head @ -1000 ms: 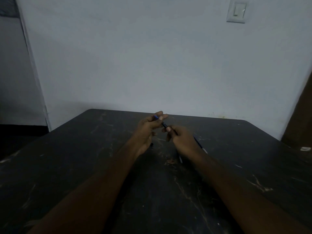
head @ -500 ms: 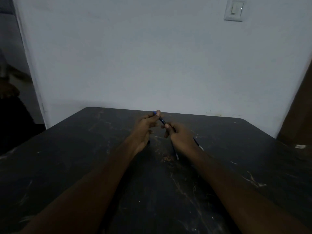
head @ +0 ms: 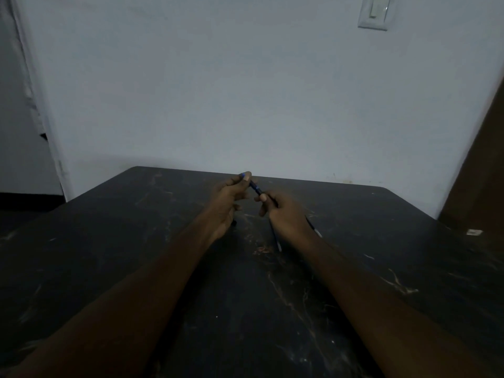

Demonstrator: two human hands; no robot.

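A blue pen (head: 256, 188) is held above the tabletop (head: 136, 241), near its far edge. The grip of the left hand (head: 227, 197) pinches its blue end, and that of the right hand (head: 286, 214) pinches the dark barrel. The pen looks light, stiff and smooth, so it is best held near the ends. There is open room all round, apart from two thin pens (head: 276, 240) lying by the right hand.

Left hand (head: 227, 199) and right hand (head: 283, 214) pinch blue pen (head: 255, 187) — above dark table (head: 109, 241).

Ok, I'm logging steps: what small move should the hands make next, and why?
Probably pull the left hand away from the right hand: the left pinches the blue end of the pen, the right its barrel, a grip that suggests uncapping.
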